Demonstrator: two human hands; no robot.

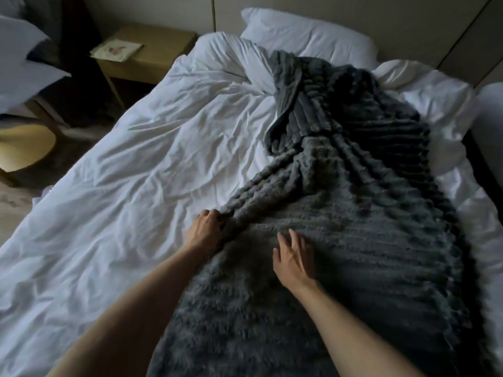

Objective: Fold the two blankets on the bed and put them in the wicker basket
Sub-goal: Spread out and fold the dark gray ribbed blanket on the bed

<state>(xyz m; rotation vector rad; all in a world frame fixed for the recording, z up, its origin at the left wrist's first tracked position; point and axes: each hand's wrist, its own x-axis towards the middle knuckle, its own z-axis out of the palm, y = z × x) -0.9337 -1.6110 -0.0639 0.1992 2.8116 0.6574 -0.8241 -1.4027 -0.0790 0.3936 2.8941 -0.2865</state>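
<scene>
A dark grey ribbed fleece blanket (362,213) lies lengthwise down the right half of the white bed (141,164), bunched and twisted near the pillows. My left hand (207,227) grips a gathered fold at the blanket's left edge. My right hand (295,258) rests flat on the blanket with its fingers spread, a little to the right of the left hand. Only one blanket shows. No wicker basket is in view.
A white pillow (307,36) lies at the head of the bed against the wall. A wooden bedside table (152,50) with a paper on it stands at the far left. A pale chair seat (24,148) sits on the floor at left.
</scene>
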